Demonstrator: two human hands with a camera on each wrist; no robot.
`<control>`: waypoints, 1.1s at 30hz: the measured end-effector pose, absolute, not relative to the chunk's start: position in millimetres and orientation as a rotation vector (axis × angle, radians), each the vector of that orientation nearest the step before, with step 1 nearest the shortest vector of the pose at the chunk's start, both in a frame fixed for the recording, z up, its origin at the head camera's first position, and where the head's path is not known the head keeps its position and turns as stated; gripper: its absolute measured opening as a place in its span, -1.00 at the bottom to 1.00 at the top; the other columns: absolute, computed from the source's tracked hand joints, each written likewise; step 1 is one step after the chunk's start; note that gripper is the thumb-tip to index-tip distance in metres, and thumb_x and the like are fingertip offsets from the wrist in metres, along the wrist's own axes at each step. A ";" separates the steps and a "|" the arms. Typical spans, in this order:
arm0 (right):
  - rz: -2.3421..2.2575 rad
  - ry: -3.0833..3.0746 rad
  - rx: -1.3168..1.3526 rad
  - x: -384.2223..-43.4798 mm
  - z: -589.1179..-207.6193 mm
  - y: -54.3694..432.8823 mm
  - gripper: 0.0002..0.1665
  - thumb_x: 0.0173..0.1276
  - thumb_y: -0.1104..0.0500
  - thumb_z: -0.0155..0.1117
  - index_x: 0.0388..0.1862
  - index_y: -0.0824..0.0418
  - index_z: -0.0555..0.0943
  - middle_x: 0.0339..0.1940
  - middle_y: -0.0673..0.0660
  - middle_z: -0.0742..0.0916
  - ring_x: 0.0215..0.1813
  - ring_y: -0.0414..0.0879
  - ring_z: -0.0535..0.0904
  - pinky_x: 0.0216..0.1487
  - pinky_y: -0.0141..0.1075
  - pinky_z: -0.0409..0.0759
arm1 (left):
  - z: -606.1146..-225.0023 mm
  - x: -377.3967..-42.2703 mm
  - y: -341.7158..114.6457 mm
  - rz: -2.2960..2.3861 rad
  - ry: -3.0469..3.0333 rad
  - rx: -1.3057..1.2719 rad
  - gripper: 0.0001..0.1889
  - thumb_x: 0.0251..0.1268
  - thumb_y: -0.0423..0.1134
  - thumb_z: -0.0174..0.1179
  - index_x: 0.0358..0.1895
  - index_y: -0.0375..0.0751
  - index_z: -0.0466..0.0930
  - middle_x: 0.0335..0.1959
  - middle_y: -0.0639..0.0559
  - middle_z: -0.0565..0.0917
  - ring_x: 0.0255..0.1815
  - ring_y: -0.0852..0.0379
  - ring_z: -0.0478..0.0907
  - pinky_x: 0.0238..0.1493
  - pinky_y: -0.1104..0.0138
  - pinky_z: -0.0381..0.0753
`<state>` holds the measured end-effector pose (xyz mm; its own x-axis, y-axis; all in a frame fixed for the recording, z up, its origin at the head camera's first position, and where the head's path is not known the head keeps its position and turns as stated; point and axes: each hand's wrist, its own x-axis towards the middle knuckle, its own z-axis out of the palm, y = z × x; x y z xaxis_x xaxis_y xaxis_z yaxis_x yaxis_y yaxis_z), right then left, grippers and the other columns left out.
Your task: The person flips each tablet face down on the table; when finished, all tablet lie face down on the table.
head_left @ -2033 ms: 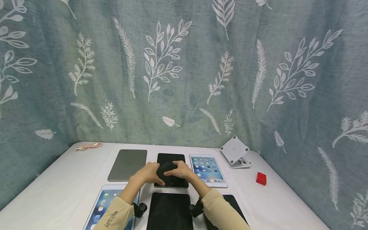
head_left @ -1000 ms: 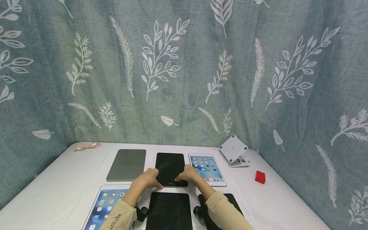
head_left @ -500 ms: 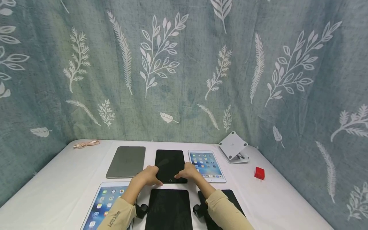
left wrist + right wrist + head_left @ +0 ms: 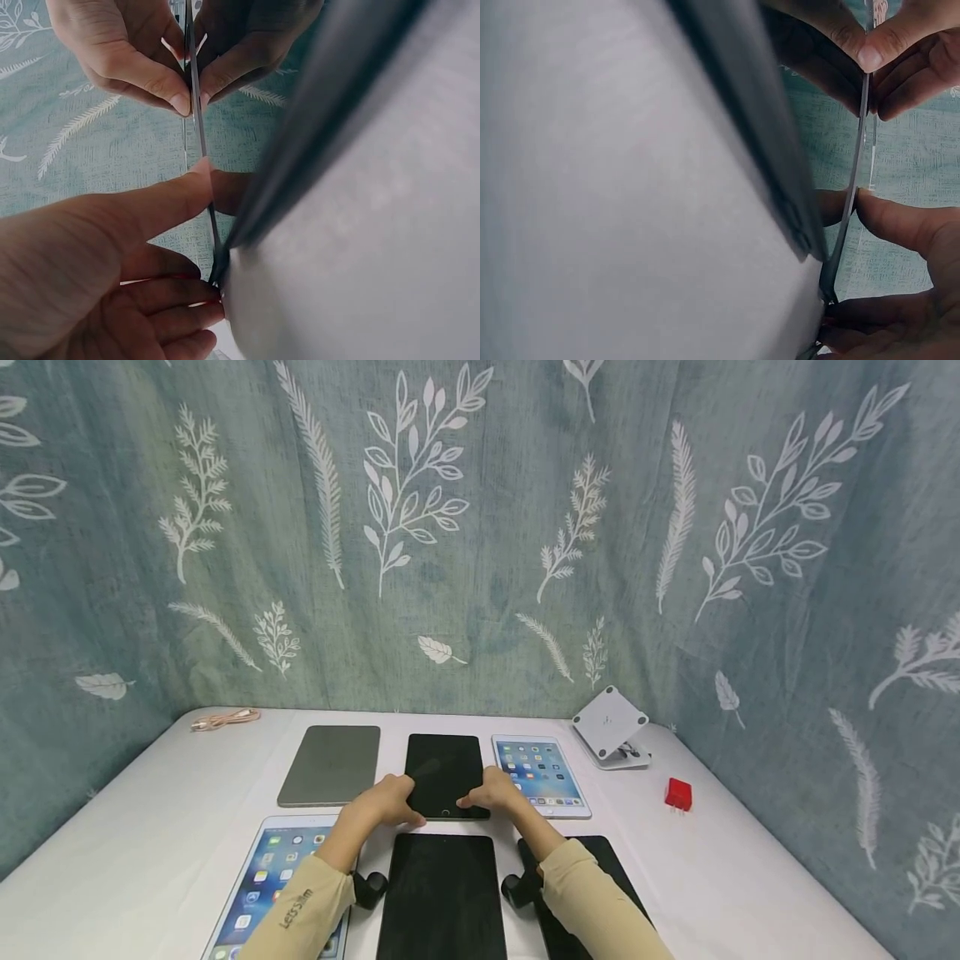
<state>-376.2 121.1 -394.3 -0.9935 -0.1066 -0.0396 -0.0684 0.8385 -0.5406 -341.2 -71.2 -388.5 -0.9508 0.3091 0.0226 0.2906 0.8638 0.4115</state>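
Note:
A black-screened tablet (image 4: 442,764) lies flat in the middle of the back row, its home button toward the person. My left hand (image 4: 386,802) grips its lower left side; my right hand (image 4: 495,793) grips the lower right. In the left wrist view, the left hand (image 4: 112,262) has its thumb on the glass and its other fingers against the edge. The right wrist view shows the right hand (image 4: 922,262) in a similar hold, thumb on the glass. Some fingertips are hidden by the tablet's edge. Another black tablet (image 4: 442,897) lies directly in front.
A grey tablet (image 4: 333,766) lies back left, and a lit white tablet (image 4: 543,777) back right. A larger lit tablet (image 4: 262,885) and a dark tablet (image 4: 600,877) lie partly under the forearms. A folding stand (image 4: 611,727), red charger (image 4: 678,794) and coiled cable (image 4: 225,719) sit farther out.
Two seconds ago both hands were over the tablet's middle; they then parted to its lower sides and have stayed there. The head view has since tilted slightly down.

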 end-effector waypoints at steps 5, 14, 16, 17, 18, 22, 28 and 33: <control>-0.827 2.940 -0.130 -381.4 -381.7 119.2 -0.18 0.07 0.07 0.49 0.15 0.56 0.39 0.08 0.43 0.58 0.05 0.18 0.53 0.19 0.04 0.50 | -378.4 -345.8 -73.8 0.628 2.994 0.494 -0.58 0.03 -0.18 0.44 -0.15 -0.42 0.54 -0.24 -0.20 0.63 -0.26 0.00 0.54 -0.13 0.09 0.56; -0.884 2.956 -0.118 -387.4 -380.6 117.3 -0.24 -0.01 0.15 0.52 0.05 0.58 0.43 -0.02 0.42 0.61 -0.08 0.14 0.53 0.09 0.00 0.54 | -376.3 -350.4 -73.1 0.619 2.993 0.503 -0.55 0.03 -0.18 0.45 -0.12 -0.44 0.54 -0.22 -0.22 0.64 -0.24 -0.02 0.55 -0.11 0.07 0.56; -0.967 2.931 -0.102 -387.0 -385.7 115.9 -0.28 -0.08 0.20 0.52 -0.01 0.59 0.45 -0.07 0.40 0.62 -0.13 0.11 0.51 0.06 -0.02 0.55 | -381.4 -349.1 -74.0 0.646 2.987 0.492 -0.56 0.00 -0.19 0.46 -0.15 -0.43 0.54 -0.25 -0.20 0.63 -0.26 0.00 0.53 -0.13 0.09 0.56; -1.025 2.915 -0.089 -386.7 -388.3 115.2 -0.28 -0.10 0.22 0.51 -0.02 0.60 0.46 -0.07 0.40 0.62 -0.12 0.11 0.52 0.06 -0.03 0.55 | -383.8 -348.5 -74.5 0.663 2.987 0.491 -0.57 -0.01 -0.20 0.47 -0.17 -0.42 0.55 -0.27 -0.19 0.63 -0.28 0.01 0.52 -0.15 0.10 0.56; -1.086 2.897 -0.074 -386.4 -390.4 114.8 -0.29 -0.11 0.24 0.50 -0.03 0.60 0.46 -0.08 0.40 0.62 -0.11 0.12 0.52 0.07 -0.02 0.55 | -385.7 -347.9 -75.1 0.678 2.988 0.487 -0.58 -0.03 -0.21 0.48 -0.19 -0.41 0.55 -0.30 -0.17 0.62 -0.30 0.02 0.51 -0.18 0.11 0.55; -1.374 2.776 0.008 -382.8 -390.3 116.8 -0.33 -0.03 0.25 0.43 0.02 0.62 0.45 0.07 0.45 0.57 0.14 0.26 0.49 0.23 0.10 0.45 | -389.0 -346.8 -76.2 0.748 2.981 0.478 -0.58 -0.04 -0.22 0.49 -0.20 -0.43 0.55 -0.30 -0.18 0.62 -0.30 0.01 0.51 -0.18 0.11 0.55; -1.645 2.637 -0.087 -391.3 -384.3 130.7 -0.36 0.20 0.28 0.27 0.23 0.54 0.39 0.26 0.42 0.49 0.28 0.24 0.44 0.32 0.06 0.39 | -387.8 -346.7 -75.3 0.790 2.951 0.526 -0.43 -0.01 -0.18 0.47 -0.01 -0.55 0.52 -0.11 -0.32 0.64 -0.09 -0.13 0.59 0.01 0.04 0.56; -1.905 2.404 -0.387 -433.3 -406.2 145.4 -0.47 0.26 0.33 0.20 0.20 0.51 0.43 0.07 0.34 0.64 0.02 0.01 0.62 0.10 -0.15 0.59 | -389.4 -348.9 -75.9 0.832 2.941 0.588 -0.49 0.03 -0.18 0.44 -0.04 -0.53 0.56 -0.19 -0.25 0.66 -0.20 -0.03 0.57 -0.10 0.11 0.56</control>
